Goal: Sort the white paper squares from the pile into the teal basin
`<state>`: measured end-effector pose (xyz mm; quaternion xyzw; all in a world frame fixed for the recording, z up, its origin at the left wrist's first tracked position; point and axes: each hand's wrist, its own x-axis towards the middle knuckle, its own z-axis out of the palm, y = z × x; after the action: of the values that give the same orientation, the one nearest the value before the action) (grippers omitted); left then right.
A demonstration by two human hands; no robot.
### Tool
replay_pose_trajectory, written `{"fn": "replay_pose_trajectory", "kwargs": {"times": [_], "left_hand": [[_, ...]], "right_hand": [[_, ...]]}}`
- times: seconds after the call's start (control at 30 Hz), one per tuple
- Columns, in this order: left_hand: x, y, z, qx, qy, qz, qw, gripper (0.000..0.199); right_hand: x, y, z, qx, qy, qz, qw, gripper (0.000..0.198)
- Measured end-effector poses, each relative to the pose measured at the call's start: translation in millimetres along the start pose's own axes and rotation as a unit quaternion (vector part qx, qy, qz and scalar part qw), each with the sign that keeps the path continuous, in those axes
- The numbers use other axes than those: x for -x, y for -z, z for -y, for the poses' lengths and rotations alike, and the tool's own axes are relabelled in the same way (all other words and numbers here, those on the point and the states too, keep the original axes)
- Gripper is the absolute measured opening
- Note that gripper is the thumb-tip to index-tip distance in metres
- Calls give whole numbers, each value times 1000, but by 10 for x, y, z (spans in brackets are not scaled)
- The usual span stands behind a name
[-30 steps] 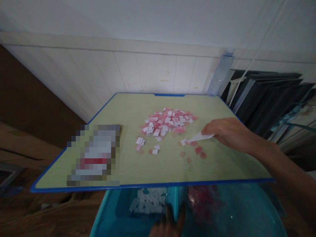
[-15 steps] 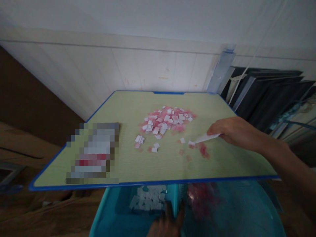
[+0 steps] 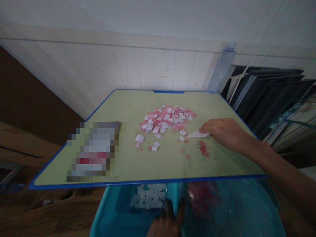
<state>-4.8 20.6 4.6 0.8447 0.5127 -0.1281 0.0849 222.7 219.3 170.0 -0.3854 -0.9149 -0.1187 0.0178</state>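
Observation:
My right hand (image 3: 221,131) is closed around a thin white pointed blade-like strip (image 3: 197,134), its tip just beside small white squares (image 3: 182,138) on the pale green board (image 3: 98,108). Behind it lies a heap of white squares and pink translucent pieces (image 3: 168,118). A red translucent clump (image 3: 203,148) rests on the board nearer to me. Below the board's front edge my left hand (image 3: 165,225) has its fingers apart, one on each side of the teal divider wall (image 3: 175,197). Its lower part is cut off by the frame.
Under the board, a teal tray (image 3: 123,197) holds white pieces (image 3: 150,196), and a red translucent mass (image 3: 203,197) sits in the teal basin (image 3: 259,204). A pixelated flat object (image 3: 96,148) lies on the board's left. A clear plastic bottle (image 3: 221,70) and dark panels (image 3: 271,89) stand behind right.
My right hand has moved left with the white strip, and the white square by its tip has shifted left, towards another square. My left hand stays in place.

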Motion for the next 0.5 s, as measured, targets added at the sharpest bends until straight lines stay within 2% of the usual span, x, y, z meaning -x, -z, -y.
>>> {"fn": "replay_pose_trajectory", "kwargs": {"times": [0.2, 0.37, 0.5], "left_hand": [[5, 23, -38, -11, 15, -3, 1000, 74], [-4, 25, -14, 0, 13, 5, 1000, 75], [-2, 27, -12, 10, 2, 9, 1000, 73]], "right_hand": [[91, 104, -161, -56, 24, 70, 996, 30], [19, 189, -146, -43, -18, 78, 996, 32], [33, 170, -155, -50, -6, 89, 995, 30]]}}
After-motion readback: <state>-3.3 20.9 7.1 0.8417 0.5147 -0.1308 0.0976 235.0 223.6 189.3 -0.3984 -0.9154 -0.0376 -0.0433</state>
